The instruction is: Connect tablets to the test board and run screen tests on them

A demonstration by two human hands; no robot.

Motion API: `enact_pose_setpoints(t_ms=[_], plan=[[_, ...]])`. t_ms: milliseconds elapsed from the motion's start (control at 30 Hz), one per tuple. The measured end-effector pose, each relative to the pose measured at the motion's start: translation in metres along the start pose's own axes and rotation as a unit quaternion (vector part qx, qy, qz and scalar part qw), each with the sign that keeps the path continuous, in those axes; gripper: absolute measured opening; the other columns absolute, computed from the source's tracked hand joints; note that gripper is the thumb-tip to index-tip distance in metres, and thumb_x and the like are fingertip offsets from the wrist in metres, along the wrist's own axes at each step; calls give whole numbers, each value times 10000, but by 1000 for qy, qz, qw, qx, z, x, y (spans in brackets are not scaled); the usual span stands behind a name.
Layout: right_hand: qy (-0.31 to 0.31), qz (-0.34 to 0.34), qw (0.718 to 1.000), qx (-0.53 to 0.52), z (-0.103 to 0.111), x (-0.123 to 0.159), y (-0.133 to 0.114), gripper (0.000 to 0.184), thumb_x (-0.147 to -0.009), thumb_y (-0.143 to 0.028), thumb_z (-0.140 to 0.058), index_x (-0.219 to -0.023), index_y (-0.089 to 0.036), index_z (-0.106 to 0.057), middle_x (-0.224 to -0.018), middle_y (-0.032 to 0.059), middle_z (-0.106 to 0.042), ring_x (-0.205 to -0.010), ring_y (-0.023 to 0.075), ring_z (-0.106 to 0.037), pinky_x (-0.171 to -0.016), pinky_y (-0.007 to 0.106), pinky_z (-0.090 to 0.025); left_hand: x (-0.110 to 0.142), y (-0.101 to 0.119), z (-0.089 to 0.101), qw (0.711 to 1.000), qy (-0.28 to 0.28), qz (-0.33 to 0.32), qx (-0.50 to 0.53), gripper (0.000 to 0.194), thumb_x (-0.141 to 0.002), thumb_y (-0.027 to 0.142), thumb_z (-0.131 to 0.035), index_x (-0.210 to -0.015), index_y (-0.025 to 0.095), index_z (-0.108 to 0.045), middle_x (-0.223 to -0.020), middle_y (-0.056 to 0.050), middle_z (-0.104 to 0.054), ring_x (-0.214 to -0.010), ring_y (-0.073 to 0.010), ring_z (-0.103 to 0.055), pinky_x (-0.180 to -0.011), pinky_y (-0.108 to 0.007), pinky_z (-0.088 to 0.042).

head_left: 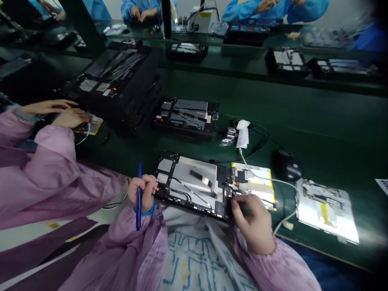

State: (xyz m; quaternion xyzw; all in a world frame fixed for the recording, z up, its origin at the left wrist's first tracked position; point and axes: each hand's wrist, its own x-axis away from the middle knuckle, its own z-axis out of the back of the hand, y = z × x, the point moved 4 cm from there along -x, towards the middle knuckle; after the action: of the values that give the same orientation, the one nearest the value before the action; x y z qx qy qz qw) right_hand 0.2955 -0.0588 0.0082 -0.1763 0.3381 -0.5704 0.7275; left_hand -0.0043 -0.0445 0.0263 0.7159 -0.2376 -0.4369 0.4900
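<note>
Apparently, left hand (144, 191): curled round blue pen (138, 210), fingertips likely steadying device.
Right hand (257, 227): half-open at device's wired end, grip unclear.
Open device (188, 182): flat, tabletop's (306, 103) near edge, presumably for reach.

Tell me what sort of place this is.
Probably an electronics assembly workshop, likely for tablets: an opened device lies before the person, a tall stack of black trays holding similar parts stands behind it, and co-workers in pink and blue smocks handle things along green benches.

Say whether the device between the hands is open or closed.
Open: the device lies with its inner parts bare, no cover over them.
</note>
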Motion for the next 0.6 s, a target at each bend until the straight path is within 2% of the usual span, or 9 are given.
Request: enact_pose_setpoints(t_ms=[67, 133, 233, 300, 367, 467, 533, 600], plan=[[24, -31, 998, 58, -4, -4, -1, 207, -871, -367, -522, -982, -211, -602, -891, 120, -615, -867, 292, -567, -743, 471, -476, -1, -2, 5, 999, -35, 14, -7, 424, -756, 381, -657, -602, 199, -307, -481, 42, -501, -392, -89, -420, -473, -280, -387], [25, -32, 995, 90, -9, -8, -6, 310, -885, -401, -507, -1114, -205, -580, -1048, 148, -600, -996, 321, -537, -828, 505, -444, -3, -2, 9, 996, -76, 36, -17, 397, -748, 368, -678, -605, 194, -351, -516, 25, -553, -412, -94, -466, -448, -258, -382], [-1, -10, 994, 106, -18, -16, -20, 388, -908, -402, -477, -1244, -215, -525, -1226, 151, -567, -1163, 350, -471, -904, 537, -393, -9, 5, 13, 995, -77, 55, -15, 362, -755, 367, -688, -633, 189, -398, -557, 13, -596, -434, -94, -499, -412, -222, -360], [-31, 13, 992, 118, -28, -19, -30, 413, -920, -387, -466, -1294, -215, -496, -1310, 142, -540, -1255, 362, -412, -951, 556, -353, -14, 11, 10, 995, -71, 70, 8, 369, -775, 464, -655, -670, 190, -431, -561, 6, -605, -447, -102, -514, -417, -218, -375], [-64, 34, 988, 138, -39, -21, -38, 413, -936, -339, -441, -1328, -214, -469, -1364, 137, -510, -1304, 361, -378, -1005, 585, -291, -16, 15, 0, 988, -106, 105, 42, 444, -755, 626, -594, -756, 197, -478, -560, -3, -609, -440, -112, -513, -415, -223, -383], [-93, 45, 983, 152, -50, -22, -43, 434, -950, -281, -393, -1378, -207, -409, -1422, 156, -449, -1330, 363, -361, -1038, 641, -209, -14, 12, -21, 957, -188, 204, 88, 583, -685, 753, -543, -849, 196, -507, -566, -1, -585, -420, -100, -470, -375, -205, -319], [-95, 38, 986, 135, -49, -23, -45, 452, -956, -281, -372, -1401, -210, -366, -1433, 160, -431, -1344, 371, -338, -1034, 677, -180, -8, 8, -32, 926, -231, 279, 104, 508, -717, 681, -581, -799, 184, -511, -559, 11, -541, -422, -79, -434, -372, -187, -272], [-91, 49, 992, 75, -42, -24, -51, 463, -954, -303, -373, -1409, -221, -344, -1412, 146, -454, -1352, 358, -324, -1048, 675, -170, 1, 7, -44, 892, -289, 332, 101, 395, -753, 550, -620, -749, 170, -513, -569, 12, -526, -438, -66, -427, -388, -179, -272]])
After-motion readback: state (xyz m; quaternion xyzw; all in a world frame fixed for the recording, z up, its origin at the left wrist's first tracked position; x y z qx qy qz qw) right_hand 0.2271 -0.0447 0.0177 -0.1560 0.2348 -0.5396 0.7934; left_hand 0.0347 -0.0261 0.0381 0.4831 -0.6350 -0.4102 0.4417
